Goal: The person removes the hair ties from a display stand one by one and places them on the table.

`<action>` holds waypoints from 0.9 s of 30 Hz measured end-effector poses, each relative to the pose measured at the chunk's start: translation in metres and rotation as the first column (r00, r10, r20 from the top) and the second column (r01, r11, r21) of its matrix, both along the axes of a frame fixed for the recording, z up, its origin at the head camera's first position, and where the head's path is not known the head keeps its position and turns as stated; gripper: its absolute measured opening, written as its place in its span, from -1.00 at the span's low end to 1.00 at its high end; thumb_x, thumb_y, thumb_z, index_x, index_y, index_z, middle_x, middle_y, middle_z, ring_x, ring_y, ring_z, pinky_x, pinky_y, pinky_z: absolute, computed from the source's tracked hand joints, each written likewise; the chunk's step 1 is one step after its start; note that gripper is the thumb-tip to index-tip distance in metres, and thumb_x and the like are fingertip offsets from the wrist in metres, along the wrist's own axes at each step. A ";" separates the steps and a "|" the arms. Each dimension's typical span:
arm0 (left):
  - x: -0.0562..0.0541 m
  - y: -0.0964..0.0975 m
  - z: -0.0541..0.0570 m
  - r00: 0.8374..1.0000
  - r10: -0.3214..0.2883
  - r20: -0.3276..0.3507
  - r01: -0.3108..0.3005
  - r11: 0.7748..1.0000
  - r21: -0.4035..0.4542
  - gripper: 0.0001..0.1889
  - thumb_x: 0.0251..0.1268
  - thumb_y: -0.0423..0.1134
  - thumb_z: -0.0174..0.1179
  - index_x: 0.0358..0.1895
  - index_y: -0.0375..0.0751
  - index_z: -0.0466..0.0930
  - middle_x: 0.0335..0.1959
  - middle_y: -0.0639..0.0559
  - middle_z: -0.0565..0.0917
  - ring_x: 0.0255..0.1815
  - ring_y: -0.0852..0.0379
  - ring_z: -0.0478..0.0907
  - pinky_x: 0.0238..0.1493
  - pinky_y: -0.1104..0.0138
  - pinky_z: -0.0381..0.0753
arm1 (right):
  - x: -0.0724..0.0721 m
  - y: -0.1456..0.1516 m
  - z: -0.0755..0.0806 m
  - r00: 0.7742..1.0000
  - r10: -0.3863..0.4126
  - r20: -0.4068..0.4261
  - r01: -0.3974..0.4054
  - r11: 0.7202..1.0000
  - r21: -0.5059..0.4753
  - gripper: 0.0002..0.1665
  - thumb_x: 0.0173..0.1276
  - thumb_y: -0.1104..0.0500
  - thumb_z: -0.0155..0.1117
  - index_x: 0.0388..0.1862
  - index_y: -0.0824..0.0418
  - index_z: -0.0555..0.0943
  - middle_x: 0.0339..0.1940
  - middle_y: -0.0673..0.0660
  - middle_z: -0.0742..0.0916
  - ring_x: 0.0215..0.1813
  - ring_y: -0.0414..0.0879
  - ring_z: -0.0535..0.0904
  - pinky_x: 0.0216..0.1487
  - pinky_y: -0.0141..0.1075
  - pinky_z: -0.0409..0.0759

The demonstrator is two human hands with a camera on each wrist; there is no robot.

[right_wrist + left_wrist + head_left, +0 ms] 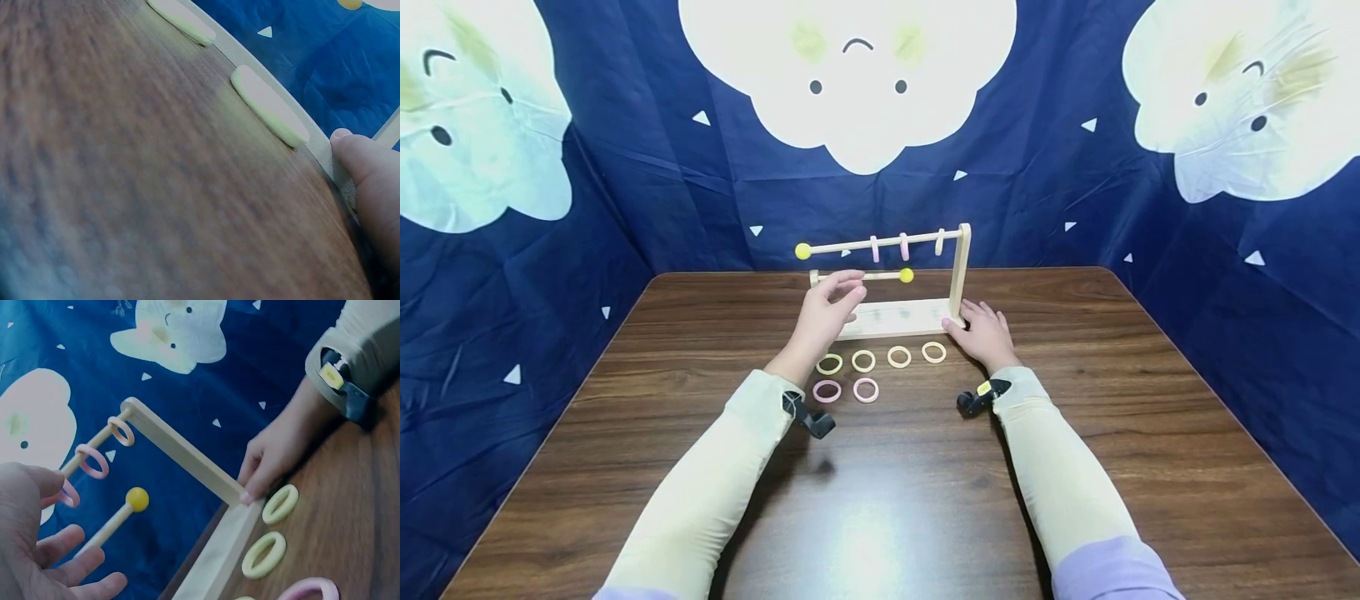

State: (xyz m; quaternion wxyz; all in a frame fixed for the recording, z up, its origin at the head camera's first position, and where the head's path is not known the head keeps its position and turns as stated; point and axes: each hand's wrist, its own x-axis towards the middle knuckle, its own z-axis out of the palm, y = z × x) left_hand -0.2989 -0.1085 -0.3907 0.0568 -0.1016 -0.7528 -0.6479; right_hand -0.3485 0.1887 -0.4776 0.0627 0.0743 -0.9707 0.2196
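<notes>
**Left hand spread at a ring rack, right hand gripping its foot**

Head view: the ring rack stands on the table, with 3 hung rings on its upper rod and 6 loose rings in 2 rows before its base. The left hand, fingers parted and apparently holding nothing, overlaps the lower rod; I cannot tell whether they touch. A careless sweep there could jar either rod; were the right hand's grip slack, the rack might tip and hung rings slide off past the upper ball.

Left wrist view: this shows the spread fingers from the palm side, and the left thumb overlapping the nearest pink ring, contact unclear. The upper ball, plain in the head view, does not show here.

Right wrist view: only this gives a close look at the right thumb against the base; the other fingers are out of sight. 2 loose rings lie close beside the base, so a skid toward the person would probably push them out of line.
</notes>
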 end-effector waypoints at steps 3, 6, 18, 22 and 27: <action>-0.004 0.008 0.006 0.997 -0.015 0.080 0.008 0.996 0.087 -0.60 0.50 -0.21 0.20 0.33 -0.12 0.52 0.22 -0.24 0.59 0.22 -0.14 0.58 0.09 -0.04 0.66 | 0.000 0.000 0.000 1.000 -0.001 0.002 0.001 1.000 0.000 -0.13 0.49 -0.36 0.00 0.53 0.18 0.36 0.55 0.16 0.40 0.60 0.22 0.13 0.55 0.23 -0.10; -0.008 0.016 0.012 0.988 -0.037 0.150 0.017 0.991 0.132 -0.56 0.51 -0.19 0.19 0.39 -0.02 0.47 0.25 -0.21 0.57 0.25 -0.18 0.56 0.11 -0.06 0.64 | 0.000 0.000 0.001 1.000 0.001 0.001 -0.001 1.000 0.002 -0.13 0.49 -0.36 -0.01 0.53 0.18 0.36 0.55 0.16 0.40 0.60 0.22 0.13 0.55 0.23 -0.11; -0.016 0.030 0.019 0.970 -0.055 0.237 -0.007 0.968 0.251 -0.54 0.52 -0.19 0.17 0.42 0.12 0.42 0.28 -0.20 0.51 0.24 -0.20 0.57 0.02 -0.06 0.68 | 0.002 -0.001 0.000 1.000 -0.008 0.007 0.008 1.000 0.009 -0.14 0.49 -0.36 -0.01 0.53 0.17 0.37 0.55 0.16 0.40 0.60 0.22 0.13 0.55 0.22 -0.10; -0.020 0.033 0.019 0.969 -0.050 0.241 -0.016 0.964 0.267 -0.55 0.52 -0.22 0.17 0.41 0.09 0.43 0.21 -0.20 0.51 0.22 -0.21 0.59 0.00 -0.05 0.69 | 0.001 -0.002 0.000 1.000 -0.014 0.011 0.014 1.000 0.009 -0.14 0.50 -0.36 -0.02 0.53 0.18 0.37 0.55 0.15 0.40 0.61 0.21 0.13 0.56 0.22 -0.11; -0.023 0.038 0.021 0.967 -0.039 0.251 -0.028 0.966 0.257 -0.57 0.52 -0.25 0.16 0.39 0.02 0.45 0.18 -0.21 0.52 0.21 -0.21 0.60 -0.02 -0.02 0.71 | 0.002 -0.001 0.001 1.000 -0.017 0.013 0.017 1.000 0.007 -0.15 0.50 -0.35 -0.01 0.53 0.18 0.37 0.55 0.15 0.40 0.61 0.20 0.13 0.56 0.21 -0.11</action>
